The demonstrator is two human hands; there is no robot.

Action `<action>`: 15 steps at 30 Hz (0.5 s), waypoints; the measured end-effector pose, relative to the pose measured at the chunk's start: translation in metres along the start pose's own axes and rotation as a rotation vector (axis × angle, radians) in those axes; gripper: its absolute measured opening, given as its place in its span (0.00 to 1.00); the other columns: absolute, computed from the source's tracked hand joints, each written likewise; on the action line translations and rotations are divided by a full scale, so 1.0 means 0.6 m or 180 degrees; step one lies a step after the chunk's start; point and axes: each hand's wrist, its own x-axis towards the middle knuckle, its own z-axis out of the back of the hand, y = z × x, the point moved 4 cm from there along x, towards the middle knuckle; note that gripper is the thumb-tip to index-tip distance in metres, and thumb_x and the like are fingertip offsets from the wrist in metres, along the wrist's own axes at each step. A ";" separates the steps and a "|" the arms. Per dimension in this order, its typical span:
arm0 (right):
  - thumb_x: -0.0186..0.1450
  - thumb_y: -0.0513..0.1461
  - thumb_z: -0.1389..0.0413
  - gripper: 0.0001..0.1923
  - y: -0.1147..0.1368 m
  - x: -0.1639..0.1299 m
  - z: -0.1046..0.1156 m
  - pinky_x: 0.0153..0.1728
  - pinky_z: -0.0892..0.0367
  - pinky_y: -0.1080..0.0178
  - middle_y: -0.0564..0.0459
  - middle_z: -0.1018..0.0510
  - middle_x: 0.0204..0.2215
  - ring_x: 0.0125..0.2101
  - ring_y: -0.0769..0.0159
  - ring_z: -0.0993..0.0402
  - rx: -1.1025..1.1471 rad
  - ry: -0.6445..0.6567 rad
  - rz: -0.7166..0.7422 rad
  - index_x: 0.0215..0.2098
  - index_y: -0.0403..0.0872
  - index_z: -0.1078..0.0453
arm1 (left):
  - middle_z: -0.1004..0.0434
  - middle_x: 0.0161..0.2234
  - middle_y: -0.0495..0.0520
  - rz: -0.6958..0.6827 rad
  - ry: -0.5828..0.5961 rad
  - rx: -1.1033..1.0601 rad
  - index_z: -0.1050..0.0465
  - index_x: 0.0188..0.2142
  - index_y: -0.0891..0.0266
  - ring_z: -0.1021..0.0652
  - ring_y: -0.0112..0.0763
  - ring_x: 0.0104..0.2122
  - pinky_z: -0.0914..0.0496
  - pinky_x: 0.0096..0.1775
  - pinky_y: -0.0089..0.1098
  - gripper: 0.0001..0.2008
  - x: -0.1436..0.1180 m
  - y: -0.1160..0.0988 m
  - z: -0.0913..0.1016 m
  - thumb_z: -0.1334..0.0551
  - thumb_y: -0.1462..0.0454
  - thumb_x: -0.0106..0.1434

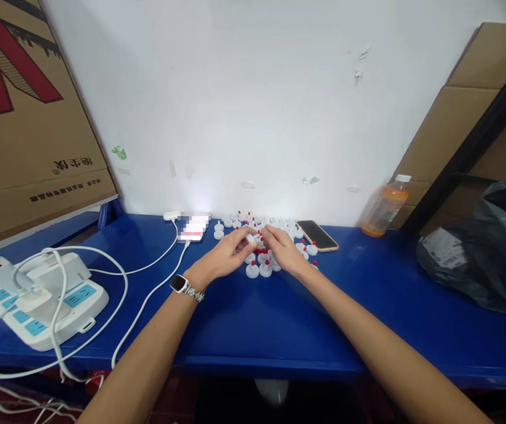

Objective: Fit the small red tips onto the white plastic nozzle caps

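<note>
Several small white round pieces with red tips (259,268) lie in a cluster on the blue table (253,330), near the wall. My left hand (226,254), with a watch on its wrist, and my right hand (283,250) meet over the cluster. Their fingertips come together on one white piece (253,238), pinched between both hands. More of the pieces (235,221) sit behind my hands and are partly hidden by them.
A phone (317,235) lies face up right of the cluster, an orange drink bottle (385,206) beyond it. A black plastic bag (486,253) fills the right side. A white power strip with plugs and cables (40,300) sits at left, cardboard (27,118) leaning behind.
</note>
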 end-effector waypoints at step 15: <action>0.73 0.50 0.59 0.19 0.022 -0.004 0.003 0.29 0.46 0.64 0.60 0.38 0.21 0.25 0.68 0.40 -0.0455 0.0010 0.0146 0.28 0.49 0.46 | 0.27 0.43 0.57 -0.0180 -0.0178 0.0080 0.39 0.54 0.59 0.25 0.37 0.40 0.30 0.46 0.41 0.17 -0.002 -0.018 -0.007 0.54 0.53 0.74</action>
